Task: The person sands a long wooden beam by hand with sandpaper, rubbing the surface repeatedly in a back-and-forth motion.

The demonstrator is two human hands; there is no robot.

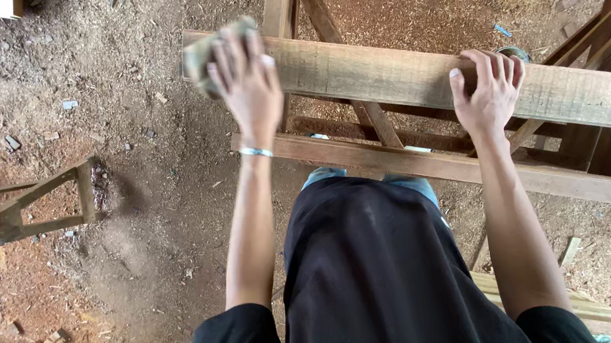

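Left hand (pixel 247 78) is pressing a greenish pad (pixel 204 53) onto the near end of the plank (pixel 387 78), fingers spread flat over it and curled round its edge. The pad looks like sandpaper or a rag, but it is blurred, so I can't be sure. Right hand (pixel 492 89) is clamped over the plank's top edge further along, fingers hooked over, thumb on the near face.

The risk: the pad sits right at the plank's end, so a hard stroke could run off it and drag knuckles across the rough corner. The frame (pixel 360 111) underneath stands on loose sawdust (pixel 149 212) and could shift under a push.

The plank's right end is cut off, and the person's body hides the frame's lower parts.
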